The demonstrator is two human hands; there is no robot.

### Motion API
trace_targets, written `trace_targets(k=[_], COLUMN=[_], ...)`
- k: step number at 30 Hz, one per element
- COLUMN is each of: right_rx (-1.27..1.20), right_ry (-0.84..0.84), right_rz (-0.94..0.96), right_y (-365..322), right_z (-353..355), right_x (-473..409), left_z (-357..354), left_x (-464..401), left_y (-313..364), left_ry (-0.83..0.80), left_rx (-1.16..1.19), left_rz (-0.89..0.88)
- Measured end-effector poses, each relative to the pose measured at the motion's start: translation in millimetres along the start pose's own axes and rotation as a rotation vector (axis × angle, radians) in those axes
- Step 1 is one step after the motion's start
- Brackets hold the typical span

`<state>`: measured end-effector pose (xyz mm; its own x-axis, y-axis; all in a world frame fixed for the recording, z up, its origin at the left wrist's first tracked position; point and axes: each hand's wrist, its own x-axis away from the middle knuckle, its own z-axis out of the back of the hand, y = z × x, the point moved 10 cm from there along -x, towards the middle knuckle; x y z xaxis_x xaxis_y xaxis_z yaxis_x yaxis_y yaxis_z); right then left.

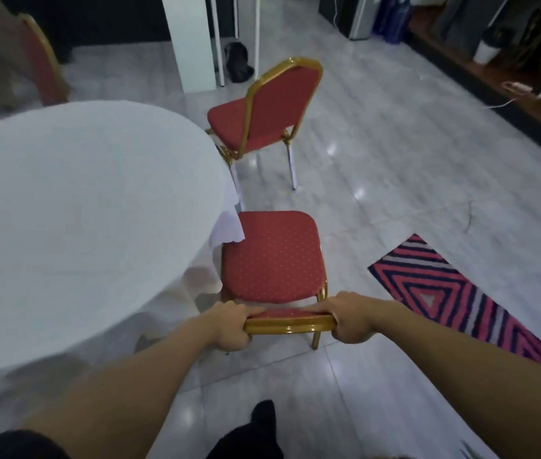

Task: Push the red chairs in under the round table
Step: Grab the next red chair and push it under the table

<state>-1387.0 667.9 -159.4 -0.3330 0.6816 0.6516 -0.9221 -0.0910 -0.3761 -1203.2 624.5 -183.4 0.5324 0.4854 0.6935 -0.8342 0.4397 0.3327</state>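
A round table (pixel 74 233) under a white cloth fills the left side. Right in front of me stands a red chair (pixel 272 256) with a gold frame, its seat beside the table's right edge and a corner of the cloth lying on it. My left hand (pixel 231 327) grips the left end of its backrest top. At the right end of the same backrest, my right hand (pixel 350 321) is closed on it. A second red chair (pixel 262 117) stands farther off, its seat towards the table's far right edge. A third red chair (pixel 40 61) is blurred at the back left.
A pink and navy striped rug (pixel 454 289) lies on the grey tile floor at the right. A white pillar (pixel 193 41) and thin white poles stand at the back. Dark furniture, a white bin (pixel 486 49) and a cable line the far right wall.
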Motion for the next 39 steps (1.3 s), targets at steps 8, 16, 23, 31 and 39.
trace_targets(k=[8,16,23,31,39], right_rx=[0.049,0.245,0.414,0.557,0.587], right_ry=[-0.097,-0.204,-0.258,-0.346,-0.375], right_rz=[0.013,0.148,0.364,0.541,0.728], right_y=[59,106,144,177,164], right_z=[30,74,112,116,90], right_x=[7,-15,-33,-13,4], left_z=[3,26,17,-20,-53], left_x=[-33,-62,-83,-96,-81], left_y=[44,77,123,195,237], left_ry=[-0.01,0.089,0.235,0.29,0.236], left_rx=[0.093,0.24,0.431,0.66,0.766], left_rz=[0.026,0.159,0.378,0.489,0.543])
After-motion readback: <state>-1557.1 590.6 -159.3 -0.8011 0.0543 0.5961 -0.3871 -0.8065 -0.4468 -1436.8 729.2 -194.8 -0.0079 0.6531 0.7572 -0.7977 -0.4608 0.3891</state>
